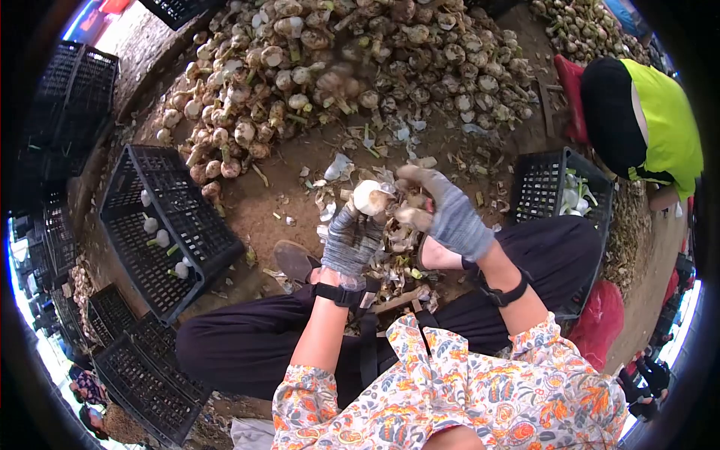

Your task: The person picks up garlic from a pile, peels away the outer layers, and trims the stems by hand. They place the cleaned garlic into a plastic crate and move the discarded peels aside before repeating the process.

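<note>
Holding the pale garlic bulb [370, 198] steady looks like the key to this step. The bulb sits at the fingertips of the gloved left hand [351, 244], that grip closed round its lower side so the white face stays exposed. The gloved right hand [454, 221] is just beside it, fingers and thumb curled toward the loose, brownish matter at the bulb's edge; whether this grip pinches skin, root or a small tool, I cannot tell.

In my judgement, the left should support without squeezing, turning the bulb in small steps, while the right works in short strokes directed clear of the left fingertips. Keeping both hands low over the scattered skins [401, 240] contains the debris, and a light touch protects the cloves.

As for writing, the black crate [161, 225], red sack [600, 319] and black wristband [334, 292] show no brand or label I can read.
</note>
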Motion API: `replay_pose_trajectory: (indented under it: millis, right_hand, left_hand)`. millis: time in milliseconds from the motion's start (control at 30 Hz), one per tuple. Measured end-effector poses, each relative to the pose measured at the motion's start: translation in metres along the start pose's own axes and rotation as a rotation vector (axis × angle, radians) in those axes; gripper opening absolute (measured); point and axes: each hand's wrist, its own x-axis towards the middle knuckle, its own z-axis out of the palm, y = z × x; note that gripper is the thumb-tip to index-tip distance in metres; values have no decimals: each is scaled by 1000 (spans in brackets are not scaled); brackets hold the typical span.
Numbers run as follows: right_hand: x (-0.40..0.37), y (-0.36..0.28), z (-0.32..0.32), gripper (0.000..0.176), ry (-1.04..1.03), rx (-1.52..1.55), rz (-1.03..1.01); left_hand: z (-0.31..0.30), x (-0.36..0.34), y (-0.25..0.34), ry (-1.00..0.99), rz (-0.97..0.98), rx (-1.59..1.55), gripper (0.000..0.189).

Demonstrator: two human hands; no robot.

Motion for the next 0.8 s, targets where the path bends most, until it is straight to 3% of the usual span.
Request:
replay_pose_trajectory:
  millis: [67,100,133,200,267,300,367,400,433,467,533,567,600,667,733,767,800]
  right_hand:
    - [8,-5,7,27,-30,-128,70]
    - [7,-17,6,19,-81,67,130]
    - [6,-28,-3,19,-76,65,125]
    - [-5,-39,-25,17,-478,995,361]
    - [-1,-26,-27,25,-233,726,270]
    - [3,-14,-19,27,-36,409,97]
    - [5,24,-2,29,157,85,-81]
    - [4,40,4,30,173,265,24]
    - [7,40,7,31,184,445,129]
    - [5,36,-1,31,181,449,127]
    - [7,-5,-40,30,77,99,363]
    - [7,-13,-60,29,171,41,410]
    - [5,-15,-84,29,269,-16,455]
    - [-13,-2,-141,28,476,-400,327]
    - [-46,9,-200,30,632,-880,271]
    - [-62,6,-230,31,547,-984,517]
    - [-85,15,-253,31,560,-1091,622]
  left_hand:
    - [-1,1,-4,-33,-31,22,38]
    - [3,-1,-5,-1,-45,62,36]
    - [6,0,-4,28,-55,104,35]
    - [-5,8,-2,124,25,141,33]
    - [-14,12,2,172,44,65,29]
    - [-12,14,3,133,21,87,31]
    - [9,17,-14,163,143,321,32]
    - [14,21,-21,168,188,487,32]
    - [18,27,-21,20,118,607,40]
    - [22,31,-33,97,154,737,45]
    - [28,49,-28,51,250,944,48]
    - [51,51,-23,131,363,1100,50]
    - [25,77,-5,97,529,1225,48]
    - [37,87,25,293,608,1233,45]
    - [-1,128,76,393,867,1410,42]
    - [-9,145,99,466,997,1522,41]
    - [0,152,114,550,1125,1685,42]
